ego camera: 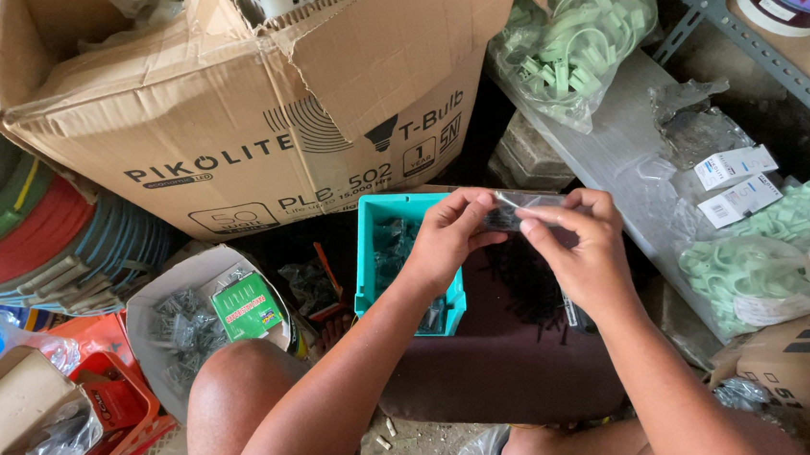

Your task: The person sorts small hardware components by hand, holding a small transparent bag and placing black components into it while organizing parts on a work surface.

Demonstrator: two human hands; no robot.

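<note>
Head view, looking down: the left hand [444,243] and the right hand [588,256] are both closed in a pinch on a small clear plastic packet [520,211], one at each end, holding it level in the air just above the far right corner of a teal square plastic tray [365,253] that holds small dark metal pieces. The tray's right part sits on the left edge of a dark maroon cushioned seat [509,371], where more dark pieces lie scattered. Behind the tray stands a large brown cardboard carton [240,118] with open flaps; clear bags of pale green plastic clips [758,270] lie to the right, and a grey bag of dark clips with a green label card [247,307] lies to the left by the knee. A risk here, as I judge it: the packet is held only by fingertips, so a slip or a sudden tear could drop its contents among the loose pieces below, where they would be hard to sort out. The packet's contents are too small to make out, the left fingers cover its near end, and the tray's inner right side is hidden behind the left wrist.
</note>
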